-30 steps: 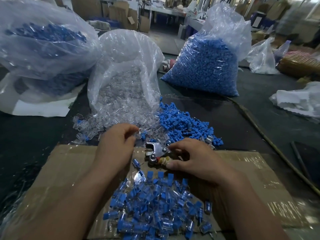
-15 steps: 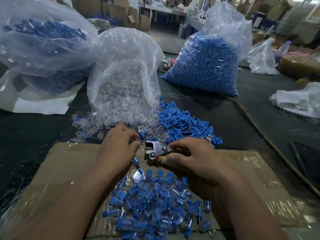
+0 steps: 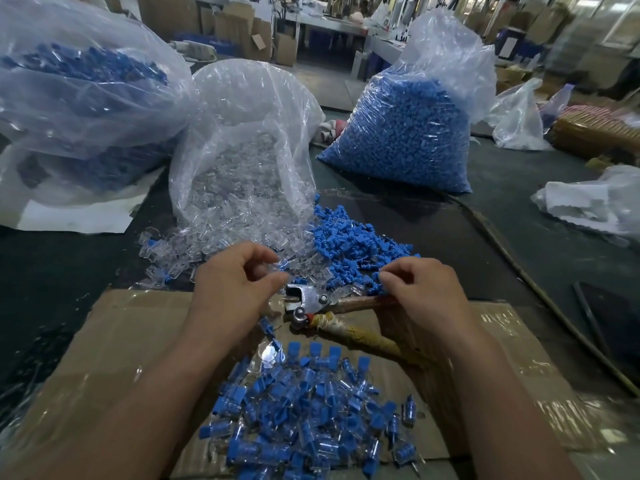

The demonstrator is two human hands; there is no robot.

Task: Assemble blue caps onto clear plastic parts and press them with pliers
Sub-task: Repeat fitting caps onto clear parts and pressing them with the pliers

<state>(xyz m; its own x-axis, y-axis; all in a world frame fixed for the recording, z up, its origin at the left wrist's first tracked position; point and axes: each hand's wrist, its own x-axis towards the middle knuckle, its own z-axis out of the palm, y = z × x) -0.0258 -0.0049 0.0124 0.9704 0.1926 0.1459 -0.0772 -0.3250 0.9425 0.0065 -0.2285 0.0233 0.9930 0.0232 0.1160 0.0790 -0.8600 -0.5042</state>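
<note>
From the head camera, you are at the pick-up step: gathering the two halves of the next piece, with no pressing under way.

Your left hand (image 3: 235, 285) is curled, thumb and forefinger closed on a small clear plastic part (image 3: 281, 264), held just above the spill of clear plastic parts (image 3: 194, 240) at the mouth of the crumpled clear plastic bag (image 3: 242, 150).

Your right hand (image 3: 426, 292) is also curled, its thumb and forefinger meeting at the near edge of the heap of loose blue plastic caps (image 3: 349, 240) and touching them. I cannot tell whether a cap is already between them.

The metal pliers with tape-wrapped handles (image 3: 311, 301) lie on the flattened brown cardboard sheet (image 3: 121, 341), between your hands, jaws towards the left hand. One handle runs under your right palm, and I cannot tell whether the palm grips it.

The pile of finished blue-capped clear pieces (image 3: 304, 420) sits nearer you on the cardboard, and the tall clear bag of blue caps (image 3: 401, 133) stands well behind.

The next move, as I judge it, calls for one cap lifted free of its neighbours, turned to face the opening of the clear part, and seated square by hand. Only then should you take the pliers and squeeze. A cap set crooked will likely press askew.
</note>
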